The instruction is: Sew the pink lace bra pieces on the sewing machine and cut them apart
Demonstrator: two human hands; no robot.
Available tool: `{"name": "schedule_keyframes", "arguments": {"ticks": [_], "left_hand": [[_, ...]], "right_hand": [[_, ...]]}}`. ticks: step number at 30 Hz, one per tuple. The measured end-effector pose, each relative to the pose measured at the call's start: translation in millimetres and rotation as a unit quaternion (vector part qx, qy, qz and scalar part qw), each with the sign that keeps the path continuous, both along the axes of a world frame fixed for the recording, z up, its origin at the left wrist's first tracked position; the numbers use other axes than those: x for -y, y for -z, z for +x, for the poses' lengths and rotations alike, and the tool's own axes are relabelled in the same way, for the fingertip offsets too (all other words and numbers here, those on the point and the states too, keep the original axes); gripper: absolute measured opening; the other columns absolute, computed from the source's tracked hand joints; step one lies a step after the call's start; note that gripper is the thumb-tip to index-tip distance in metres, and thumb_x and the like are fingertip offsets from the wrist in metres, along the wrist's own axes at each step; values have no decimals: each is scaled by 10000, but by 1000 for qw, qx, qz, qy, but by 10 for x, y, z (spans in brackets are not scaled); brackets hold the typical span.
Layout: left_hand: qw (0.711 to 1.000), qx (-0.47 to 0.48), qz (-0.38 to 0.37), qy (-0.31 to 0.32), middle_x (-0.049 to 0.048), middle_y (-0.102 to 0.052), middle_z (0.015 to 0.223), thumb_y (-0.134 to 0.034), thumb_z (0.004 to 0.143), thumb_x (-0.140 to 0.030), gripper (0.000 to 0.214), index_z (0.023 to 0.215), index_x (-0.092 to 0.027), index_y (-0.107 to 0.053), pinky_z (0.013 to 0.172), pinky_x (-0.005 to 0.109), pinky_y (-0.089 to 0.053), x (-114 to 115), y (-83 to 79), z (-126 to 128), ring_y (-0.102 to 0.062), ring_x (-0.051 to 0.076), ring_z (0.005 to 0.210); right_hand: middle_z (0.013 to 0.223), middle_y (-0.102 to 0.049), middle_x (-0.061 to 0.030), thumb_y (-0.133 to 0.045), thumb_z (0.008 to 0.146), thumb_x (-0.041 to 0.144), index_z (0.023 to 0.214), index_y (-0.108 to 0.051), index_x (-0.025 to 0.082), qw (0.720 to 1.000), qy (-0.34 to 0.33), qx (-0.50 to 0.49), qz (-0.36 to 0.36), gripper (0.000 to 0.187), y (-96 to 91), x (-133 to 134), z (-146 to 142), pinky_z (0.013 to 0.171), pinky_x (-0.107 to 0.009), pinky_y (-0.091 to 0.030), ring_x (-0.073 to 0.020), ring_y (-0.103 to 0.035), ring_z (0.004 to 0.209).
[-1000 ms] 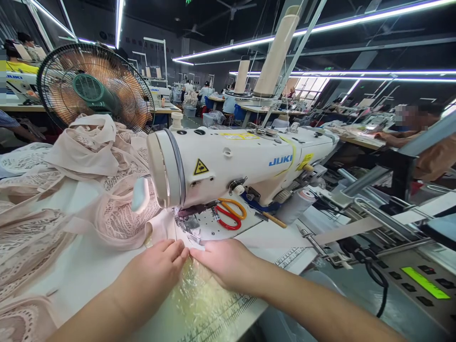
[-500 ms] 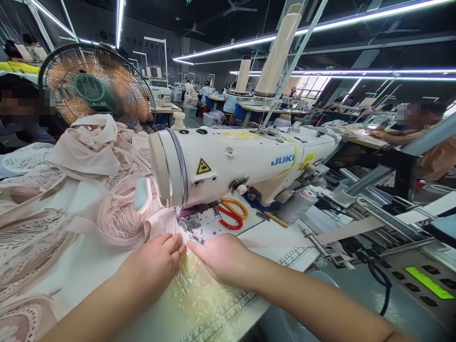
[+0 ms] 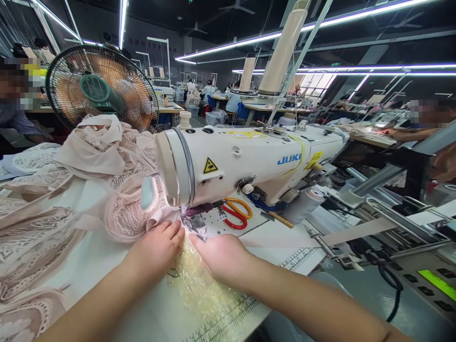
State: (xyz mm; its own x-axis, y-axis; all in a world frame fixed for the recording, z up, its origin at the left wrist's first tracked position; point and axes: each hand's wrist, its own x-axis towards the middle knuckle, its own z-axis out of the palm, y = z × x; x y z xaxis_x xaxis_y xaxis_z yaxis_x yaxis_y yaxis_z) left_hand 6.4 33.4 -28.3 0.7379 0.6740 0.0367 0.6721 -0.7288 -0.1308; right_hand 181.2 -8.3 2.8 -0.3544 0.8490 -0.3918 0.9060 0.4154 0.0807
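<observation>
My left hand (image 3: 156, 247) is closed on the edge of a pale pink fabric piece (image 3: 162, 216), its fingers together just in front of the sewing machine's (image 3: 221, 161) needle area. The piece joins a pink lace bra cup (image 3: 126, 216) lying left of the machine head. My right hand (image 3: 224, 256) is close beside it, thumb pointing toward the left fingertips at the metal guide (image 3: 195, 230). Its other fingers are curled underneath and hidden, so what they grip does not show. Below both hands is a crinkled yellowish clear film (image 3: 199, 285) on the table.
Red-and-orange-handled scissors (image 3: 235, 213) lie on the machine bed, with a wooden-handled tool (image 3: 280, 219) nearby. Lace garments (image 3: 32, 232) pile up at left before a large fan (image 3: 103, 90). A metal tape feeder (image 3: 384, 218) stands at right. Co-workers sit farther off.
The view has shifted slightly, so the machine appears a little farther right. My left fingers have spread flatter over the fabric, and a small gap shows between the two hands.
</observation>
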Motion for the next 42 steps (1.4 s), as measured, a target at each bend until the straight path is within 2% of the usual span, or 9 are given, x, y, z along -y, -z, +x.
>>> {"name": "schedule_keyframes", "arguments": {"ticks": [7,11,15,18,24,30,34,38,42], "left_hand": [[998,-5,7,-63,144,-582,1304,-373,920,-201,405,1280,-142,-551,940,517,-461,-34,-29,18,-523,334,1194],[997,-20,7,-77,154,-578,1304,-376,924,-218,413,1296,-143,-540,942,516,-459,-53,-55,18,-490,344,1228],[996,-29,-1,-84,138,-541,1351,-384,931,-240,412,1311,-166,-524,973,487,-451,-1,-74,12,-475,328,1245],[997,-5,1,-76,146,-536,1349,-406,929,-264,414,1312,-153,-514,986,452,-453,33,-64,0,-486,308,1229],[998,10,-9,-65,162,-568,1293,-402,927,-287,418,1294,-124,-513,996,429,-448,42,-41,-39,-503,298,1201],[996,-25,36,-75,150,-595,1246,-405,924,-278,404,1279,-119,-514,965,379,-474,91,-63,-25,-540,267,1155],[992,-16,84,-94,168,-584,1260,-405,909,-196,330,1172,-124,-590,886,410,-509,243,-9,-71,-563,280,1103],[964,47,181,-189,150,-500,1372,-504,882,-314,429,1297,-204,-508,1045,538,-356,314,-31,-164,-446,323,1257],[933,63,83,-343,216,-334,1478,-586,777,-548,778,1404,-143,-369,1093,622,-196,11,-206,-307,-226,415,1379]], "right_hand": [[846,-713,-113,-598,715,112,1456,-310,151,999,4,-27,30,796,103,38,28,472,-286,-420,-242,-660,667],[867,-704,-109,-611,695,116,1421,-368,153,998,-28,-33,52,767,103,65,55,425,-265,-330,-230,-653,672],[800,-694,-65,-590,717,147,1220,-557,204,992,-75,-56,82,508,108,129,103,399,-287,-187,-205,-642,640],[772,-698,-51,-511,799,186,1141,-601,227,984,-116,-78,109,355,192,139,158,423,-331,-129,-208,-645,651],[824,-718,-59,-465,832,204,1203,-581,253,977,-136,-108,122,392,306,103,208,441,-336,-128,-230,-669,682],[804,-716,-57,-455,825,180,1149,-603,252,974,-139,-121,133,363,317,103,225,442,-344,-127,-235,-671,673],[795,-709,-44,-428,843,181,1111,-600,245,973,-148,-126,126,324,300,130,249,447,-340,-136,-214,-662,669],[776,-704,-40,-425,849,216,1024,-598,232,974,-149,-129,116,247,264,143,262,446,-334,-131,-203,-647,669],[701,-689,-30,-431,833,222,965,-602,238,965,-164,-147,145,217,327,124,285,449,-333,-133,-197,-628,639]]}}
